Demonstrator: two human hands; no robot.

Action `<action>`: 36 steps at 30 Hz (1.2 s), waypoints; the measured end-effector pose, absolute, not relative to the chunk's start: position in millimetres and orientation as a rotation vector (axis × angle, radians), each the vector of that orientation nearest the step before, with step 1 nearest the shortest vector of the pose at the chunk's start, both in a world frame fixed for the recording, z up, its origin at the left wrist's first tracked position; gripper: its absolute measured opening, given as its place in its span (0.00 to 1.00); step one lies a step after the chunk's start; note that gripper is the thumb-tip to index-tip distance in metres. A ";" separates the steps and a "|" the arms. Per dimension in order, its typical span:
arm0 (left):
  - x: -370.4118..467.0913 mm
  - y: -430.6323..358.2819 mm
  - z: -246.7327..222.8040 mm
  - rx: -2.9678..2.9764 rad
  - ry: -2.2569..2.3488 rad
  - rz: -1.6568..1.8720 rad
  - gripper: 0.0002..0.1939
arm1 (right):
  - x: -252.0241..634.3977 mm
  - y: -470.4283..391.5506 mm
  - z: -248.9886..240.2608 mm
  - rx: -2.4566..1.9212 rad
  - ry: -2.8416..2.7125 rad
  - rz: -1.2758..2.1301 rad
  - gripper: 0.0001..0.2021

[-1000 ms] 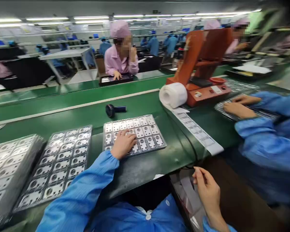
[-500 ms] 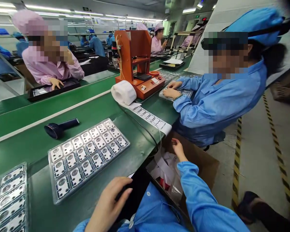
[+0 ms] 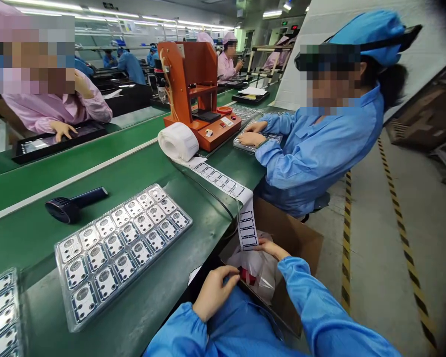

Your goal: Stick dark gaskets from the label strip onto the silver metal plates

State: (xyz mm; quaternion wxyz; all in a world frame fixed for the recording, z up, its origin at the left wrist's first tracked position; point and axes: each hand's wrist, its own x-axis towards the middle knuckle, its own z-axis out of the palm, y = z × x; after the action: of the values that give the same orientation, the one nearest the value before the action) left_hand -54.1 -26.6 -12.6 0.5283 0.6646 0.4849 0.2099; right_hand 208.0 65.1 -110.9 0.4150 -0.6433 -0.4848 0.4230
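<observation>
My right hand (image 3: 270, 248) pinches the lower end of a strip of labels (image 3: 248, 223), which hangs over the table edge. The white strip carries dark-outlined rectangles and comes off a label roll (image 3: 179, 143) on the table. My left hand (image 3: 217, 291) hovers in front of my lap, thumb and forefinger apart with nothing between them; its other fingers are partly hidden. Close to it on the table lies a clear plastic tray (image 3: 67, 325) holding rows of small metallic plates with dark edges. Another such tray (image 3: 17, 302) is cut off at the left edge.
Below the strip stands a cardboard box (image 3: 301, 238) with crumpled white and clear waste. A dark handheld fan (image 3: 69, 208) lies behind the tray. An orange press (image 3: 193, 94) stands farther back. To the right, a co-worker in blue (image 3: 319, 144) handles a tray. A thin cable crosses the table edge.
My right hand has moved down and taken hold of the strip's end, pulling more labels over the edge. My left hand has moved right, toward the box. The view has shifted right.
</observation>
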 end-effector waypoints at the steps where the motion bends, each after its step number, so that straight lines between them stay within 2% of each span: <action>1: -49.1 -20.1 -21.8 1.564 1.185 0.511 0.14 | 209.6 53.9 -110.3 -1.593 -1.242 1.158 0.19; 3: -36.9 -7.9 -38.6 1.519 1.247 0.539 0.18 | 211.8 34.5 -105.1 -1.532 -1.273 1.308 0.24; 5: -22.8 2.1 -50.9 1.484 1.280 0.588 0.27 | 212.1 19.9 -96.0 -1.480 -1.266 1.351 0.28; 7: -8.6 9.2 -57.5 1.458 1.222 0.642 0.35 | 209.7 10.4 -85.2 -1.447 -1.242 1.324 0.29; 9: 3.7 14.0 -58.8 1.421 1.139 0.702 0.39 | 204.2 5.5 -74.8 -1.423 -1.219 1.268 0.28; 13: 16.5 20.3 -51.4 1.341 1.159 0.877 0.27 | 186.6 2.7 -59.8 -1.375 -1.179 1.126 0.26; 17: 14.5 22.2 -40.4 1.360 1.208 0.982 0.18 | 171.0 -2.9 -54.1 -1.332 -1.138 0.937 0.32; 25: 7.2 19.1 -27.8 1.354 1.185 0.980 0.14 | 168.2 -9.0 -35.4 -1.587 -1.395 0.492 0.20; 29: 4.4 23.0 -25.3 1.343 1.161 0.965 0.12 | 166.0 -6.7 -20.3 -1.571 -1.459 0.462 0.16; 36: -6.1 24.6 -23.5 1.375 1.155 0.951 0.08 | 166.0 -1.4 -6.7 -1.497 -1.632 0.536 0.17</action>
State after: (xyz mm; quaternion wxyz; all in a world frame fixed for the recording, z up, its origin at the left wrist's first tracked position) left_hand -6.1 24.6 -23.5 0.5266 0.5752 0.4832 0.3978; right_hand 166.0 -1.4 -6.7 0.4185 -0.5967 -0.6505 0.2137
